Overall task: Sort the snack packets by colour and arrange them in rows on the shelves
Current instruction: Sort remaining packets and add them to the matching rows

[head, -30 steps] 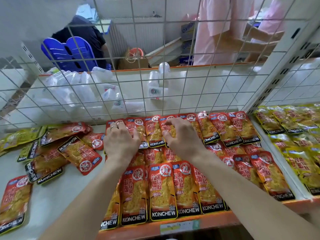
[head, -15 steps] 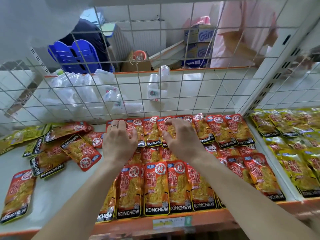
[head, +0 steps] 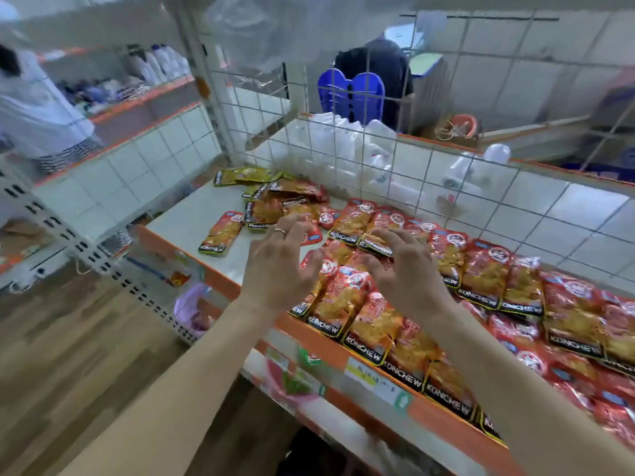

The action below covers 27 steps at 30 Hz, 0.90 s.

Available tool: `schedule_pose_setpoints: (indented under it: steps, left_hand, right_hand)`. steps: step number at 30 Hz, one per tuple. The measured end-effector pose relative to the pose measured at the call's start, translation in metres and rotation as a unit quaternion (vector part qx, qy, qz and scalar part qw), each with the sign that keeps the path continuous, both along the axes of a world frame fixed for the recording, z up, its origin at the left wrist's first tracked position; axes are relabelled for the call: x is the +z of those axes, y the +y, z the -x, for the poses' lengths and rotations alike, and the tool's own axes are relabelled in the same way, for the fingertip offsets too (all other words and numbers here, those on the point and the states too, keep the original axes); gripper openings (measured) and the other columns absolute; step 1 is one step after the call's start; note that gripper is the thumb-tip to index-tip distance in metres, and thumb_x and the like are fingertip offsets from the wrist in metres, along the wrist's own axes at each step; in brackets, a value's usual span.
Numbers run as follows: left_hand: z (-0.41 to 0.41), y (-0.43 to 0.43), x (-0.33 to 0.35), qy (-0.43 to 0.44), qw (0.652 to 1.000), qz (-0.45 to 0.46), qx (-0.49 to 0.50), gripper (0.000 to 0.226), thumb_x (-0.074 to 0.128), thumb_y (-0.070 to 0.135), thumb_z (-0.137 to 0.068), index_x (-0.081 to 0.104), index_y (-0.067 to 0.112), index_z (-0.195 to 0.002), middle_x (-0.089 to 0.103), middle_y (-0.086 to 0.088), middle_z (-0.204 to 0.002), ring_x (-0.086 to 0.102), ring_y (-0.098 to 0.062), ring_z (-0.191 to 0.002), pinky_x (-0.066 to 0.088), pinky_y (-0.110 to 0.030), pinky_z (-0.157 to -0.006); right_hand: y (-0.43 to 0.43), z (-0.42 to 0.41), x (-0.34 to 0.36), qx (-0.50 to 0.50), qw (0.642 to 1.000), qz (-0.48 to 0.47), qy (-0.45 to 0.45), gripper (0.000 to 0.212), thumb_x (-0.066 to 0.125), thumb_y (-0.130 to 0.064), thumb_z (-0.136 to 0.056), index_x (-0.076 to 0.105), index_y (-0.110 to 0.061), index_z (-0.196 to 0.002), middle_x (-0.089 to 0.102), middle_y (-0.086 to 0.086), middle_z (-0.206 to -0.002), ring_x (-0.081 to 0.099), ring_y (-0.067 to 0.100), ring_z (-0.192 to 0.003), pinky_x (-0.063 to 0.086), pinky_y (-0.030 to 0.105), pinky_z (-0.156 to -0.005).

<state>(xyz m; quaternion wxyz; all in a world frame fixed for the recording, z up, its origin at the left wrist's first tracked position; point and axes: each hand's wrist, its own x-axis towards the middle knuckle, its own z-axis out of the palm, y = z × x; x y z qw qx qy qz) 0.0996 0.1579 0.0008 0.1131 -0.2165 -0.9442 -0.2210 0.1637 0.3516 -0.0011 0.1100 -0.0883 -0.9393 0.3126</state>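
**Both hands spread over the red rows at the shelf's left end**

The white shelf (head: 192,221) with its orange front edge runs from the near right to the far left. A wire grid (head: 446,187) closes off its back, and an upright post (head: 202,80) stands at the far left corner. Red snack packets (head: 481,280) lie in overlapping rows across the right part of the shelf, up to the front edge. At the back left is a loose heap of packets (head: 275,201) lying at mixed angles, with a few yellow-green packets (head: 247,175) at its far end.

Behind the grid lie white plastic bottles (head: 343,139), and a blue chair back (head: 350,94) stands beyond them.

The left hand (head: 278,266) is over the left end of the rows, fingers spread wide and slightly bent, holding nothing. The right hand (head: 402,269) is just beside it, fingers spread too, its fingertips at the black bottom edge of a back-row packet; contact cannot be told.

One red packet (head: 220,233) lies alone left of the heap. A paper label (head: 374,379) sits on the front edge. The left hand wears a ring (head: 279,231).
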Motion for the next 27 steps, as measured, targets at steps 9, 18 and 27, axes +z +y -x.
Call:
schedule_pose_setpoints:
  steps: [9, 18, 27]
  left_hand:
    - [-0.05, -0.072, -0.011, -0.008, 0.997, -0.006, 0.082, 0.044, 0.048, 0.046, -0.088, 0.061, 0.02, -0.121, 0.051, 0.003, -0.146, 0.052, -0.023, -0.129, 0.041, -0.041, -0.1]
    - [-0.017, -0.115, -0.04, -0.024, 0.997, -0.026, 0.074, 0.049, 0.047, 0.051, -0.09, 0.055, 0.025, -0.13, 0.04, 0.006, -0.153, 0.045, -0.021, -0.135, 0.038, -0.047, -0.103]
    - [0.058, -0.185, -0.062, -0.051, 0.997, -0.059, 0.028, 0.05, 0.057, 0.044, -0.095, 0.046, 0.026, -0.14, 0.035, 0.003, -0.154, 0.037, -0.021, -0.138, 0.037, -0.051, -0.108]
  right_hand:
    - [-0.071, -0.01, -0.007, 0.107, 0.994, -0.003, -0.003, 0.052, 0.06, -0.034, -0.095, 0.048, -0.021, -0.144, 0.044, 0.001, -0.15, 0.031, 0.023, -0.139, 0.03, 0.048, -0.113]
    - [-0.116, 0.018, -0.008, 0.076, 0.997, 0.0, 0.011, 0.081, 0.058, -0.048, -0.094, 0.013, -0.027, -0.157, 0.036, 0.0, -0.155, 0.026, 0.02, -0.14, 0.022, 0.043, -0.112]
    - [-0.199, 0.086, -0.013, 0.041, 0.998, -0.045, -0.032, 0.081, 0.048, -0.06, -0.094, 0.011, -0.026, -0.157, 0.027, -0.003, -0.159, 0.017, 0.017, -0.146, 0.018, 0.046, -0.117]
